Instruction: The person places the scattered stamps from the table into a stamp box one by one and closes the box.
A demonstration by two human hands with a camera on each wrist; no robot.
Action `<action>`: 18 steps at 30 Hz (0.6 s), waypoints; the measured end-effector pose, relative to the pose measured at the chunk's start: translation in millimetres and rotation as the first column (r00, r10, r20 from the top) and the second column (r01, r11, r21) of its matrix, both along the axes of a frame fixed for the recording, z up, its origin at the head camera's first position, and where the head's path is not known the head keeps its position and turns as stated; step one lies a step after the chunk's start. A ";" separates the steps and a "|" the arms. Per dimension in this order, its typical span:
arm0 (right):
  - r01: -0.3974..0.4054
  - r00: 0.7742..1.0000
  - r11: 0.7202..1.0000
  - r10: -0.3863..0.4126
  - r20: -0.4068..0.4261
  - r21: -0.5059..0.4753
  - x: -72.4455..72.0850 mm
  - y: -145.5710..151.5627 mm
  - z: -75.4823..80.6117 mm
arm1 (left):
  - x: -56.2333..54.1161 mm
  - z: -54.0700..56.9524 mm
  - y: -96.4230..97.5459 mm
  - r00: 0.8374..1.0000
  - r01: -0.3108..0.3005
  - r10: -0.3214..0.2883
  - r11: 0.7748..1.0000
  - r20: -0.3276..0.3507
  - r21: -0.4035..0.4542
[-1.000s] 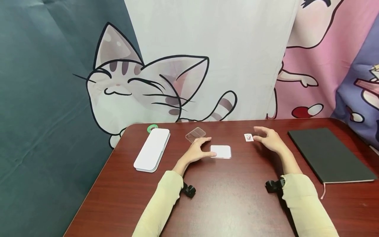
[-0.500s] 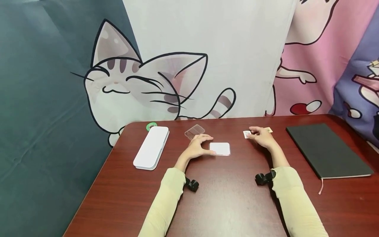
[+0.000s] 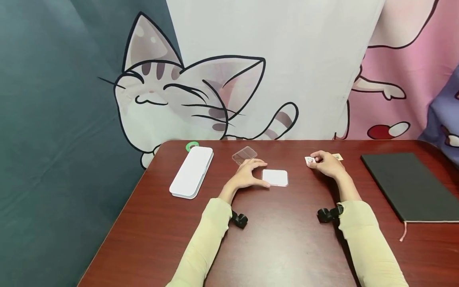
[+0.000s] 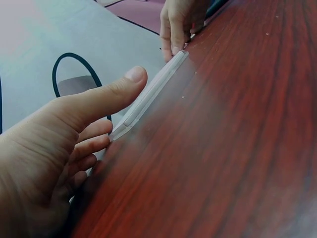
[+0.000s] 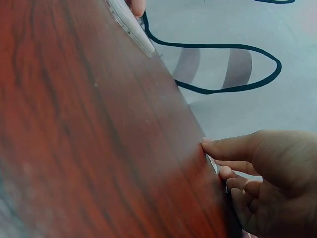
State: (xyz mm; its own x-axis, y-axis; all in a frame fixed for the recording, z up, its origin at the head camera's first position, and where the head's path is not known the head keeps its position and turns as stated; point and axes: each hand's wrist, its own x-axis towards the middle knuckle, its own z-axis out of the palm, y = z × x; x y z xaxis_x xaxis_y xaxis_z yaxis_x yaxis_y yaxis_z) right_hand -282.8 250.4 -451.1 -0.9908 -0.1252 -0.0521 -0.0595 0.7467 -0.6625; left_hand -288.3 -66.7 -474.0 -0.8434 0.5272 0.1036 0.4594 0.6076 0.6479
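Head view, right fingers: the thumb and fingertips of the right hand [image 3: 327,164] pinch a small printed card [image 3: 309,161].
Printed card: low over the far part of the table [image 3: 283,239], right of centre; it pokes out leftward from the fingertips. It looks nearly square, so I cannot tell a long axis.
Left fingers: the left hand [image 3: 247,174] has its thumb spread well away from the other fingers, the gap facing right toward the white case [image 3: 275,177]; whether the thumb tip touches it, I cannot tell.
White case: flat, between the two hands, its long axis running left to right.
Yellowish piece [image 3: 337,157]: just beyond the right hand, on the right.
Clear plastic piece [image 3: 245,154]: just beyond the left hand, slanting from near left to far right.
White long box [image 3: 191,172]: left of the left hand, long axis from near left to far right.
Green ring [image 3: 192,146]: at the box's far end.
Black notebook [image 3: 412,187]: far right, its ribbon [image 3: 403,232] hanging out at the near end.
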 end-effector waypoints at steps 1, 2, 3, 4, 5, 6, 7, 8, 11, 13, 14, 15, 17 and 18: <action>0.003 1.000 1.000 -0.003 -0.002 0.005 -0.2 0.5 0.3 | -0.2 0.3 0.4 1.000 0.003 -0.003 1.000 -0.003 -0.001; 0.007 1.000 1.000 -0.007 -0.001 0.013 -0.1 0.6 0.6 | -0.4 0.4 0.6 1.000 0.004 -0.004 1.000 -0.002 -0.005; 0.011 1.000 1.000 -0.011 0.003 0.018 -0.3 0.8 0.2 | -0.5 0.2 0.7 1.000 0.004 -0.005 1.000 -0.005 -0.009; 0.013 1.000 1.000 -0.013 0.005 0.025 -0.3 0.7 0.2 | -0.6 0.0 0.7 1.000 0.003 -0.003 1.000 -0.005 -0.014; 0.014 1.000 1.000 -0.014 0.009 0.028 -0.1 0.7 0.2 | -0.6 -0.2 0.5 1.000 0.002 -0.002 1.000 -0.006 -0.021; 0.016 1.000 0.999 -0.017 0.013 0.031 0.0 0.4 0.0 | -0.5 -0.5 0.1 1.000 -0.001 0.001 1.000 -0.007 -0.027; 0.020 1.000 0.999 -0.020 0.017 0.032 1.0 1.7 0.1 | -0.5 -0.9 1.2 1.000 0.001 -0.001 1.000 -0.007 -0.030; 0.026 0.999 0.999 -0.027 0.018 0.034 1.7 2.5 0.0 | -0.5 -1.1 2.0 1.000 0.002 -0.002 0.999 -0.006 -0.033; 0.039 0.999 0.999 -0.039 0.010 0.025 3.0 4.9 -0.6 | -0.3 -1.1 3.4 1.000 0.008 -0.008 0.999 -0.001 -0.035; 0.055 0.998 0.998 -0.055 0.000 0.006 3.3 5.3 -1.1 | 0.0 -0.7 3.3 1.000 0.013 -0.013 0.999 0.004 -0.029; 0.065 0.998 0.998 -0.065 -0.002 -0.004 3.4 4.8 -1.1 | 0.2 -0.4 2.9 1.000 0.013 -0.013 1.000 0.005 -0.029; 0.082 0.997 0.997 -0.082 -0.009 -0.011 3.5 4.4 -1.2 | 0.4 -0.1 2.4 1.000 0.014 -0.014 1.000 0.006 -0.027; 0.101 0.995 0.994 -0.101 -0.013 -0.031 3.4 3.2 -1.4 | 0.6 0.4 1.5 1.000 0.014 -0.013 1.000 0.010 -0.020; 0.108 0.994 0.993 -0.109 -0.016 -0.036 3.2 2.6 -1.8 | 0.4 0.5 1.1 1.000 0.013 -0.013 1.000 0.011 -0.017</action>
